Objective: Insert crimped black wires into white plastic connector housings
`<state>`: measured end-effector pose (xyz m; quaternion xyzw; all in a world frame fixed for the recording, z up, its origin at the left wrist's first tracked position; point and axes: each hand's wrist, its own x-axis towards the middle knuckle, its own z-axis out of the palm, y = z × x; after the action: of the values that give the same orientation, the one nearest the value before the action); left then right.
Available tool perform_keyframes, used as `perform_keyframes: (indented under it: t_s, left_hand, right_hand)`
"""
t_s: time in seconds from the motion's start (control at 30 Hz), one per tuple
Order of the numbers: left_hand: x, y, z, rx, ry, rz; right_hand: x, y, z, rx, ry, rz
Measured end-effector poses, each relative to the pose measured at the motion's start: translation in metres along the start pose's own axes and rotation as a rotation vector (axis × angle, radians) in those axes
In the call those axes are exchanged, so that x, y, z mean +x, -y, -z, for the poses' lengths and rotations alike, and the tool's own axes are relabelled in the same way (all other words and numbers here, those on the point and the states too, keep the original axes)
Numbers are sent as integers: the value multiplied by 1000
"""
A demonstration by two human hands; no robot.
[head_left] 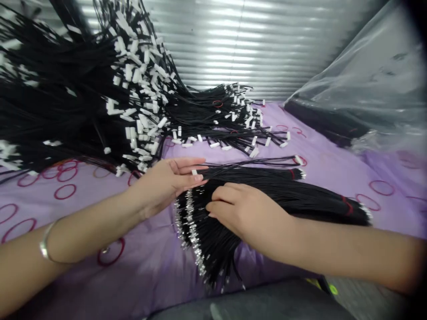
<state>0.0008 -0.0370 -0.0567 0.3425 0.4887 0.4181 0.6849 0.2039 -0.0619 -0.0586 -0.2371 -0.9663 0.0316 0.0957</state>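
My left hand [170, 180] pinches the end of thin black cables between thumb and fingers, and a small white connector [195, 172] shows at its fingertips. Close beside it, my right hand [250, 213] lies with curled fingers on a fanned-out bundle of black cables [220, 242]. What its fingertips grip, if anything, is hidden. Shiny metal ends [193, 226] line the bundle's left side, and a red rubber band [347, 205] wraps its right part. Behind it is a thinner banded bundle [267, 174]. A few loose cables [260, 162] stretch rightward from my left hand.
A big heap of black cables with white connectors [140, 98] rises at the left. Another pile [207, 106] lies at the back. Red rubber bands [65, 191] are scattered on the purple cloth [140, 262]. Clear plastic sheeting [373, 84] stands at right, before a corrugated wall [233, 40].
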Motion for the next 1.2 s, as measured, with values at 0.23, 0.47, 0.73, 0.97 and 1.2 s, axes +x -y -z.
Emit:
perform_keyframes:
  t_s: [0.23,0.47,0.73,0.97,1.2]
  left_hand:
    - [11,0,6,-12,39,233]
    - [-4,-11,4,-56,138,78]
    - [-42,-9,-16,-168,-35,186]
    - [-47,19,-12,-119,56,151]
    - [-40,27,-1,-51,189,163]
  right_hand:
    - [-4,-7,-9,331,-164,-32]
    - [-13,-9,11,620,-201,-121]
    - [-14,-14,27,1163,-183,-296]
    - [-13,-11,46,971,-208,-249]
    - [-4,-19,17,962,-88,-427]
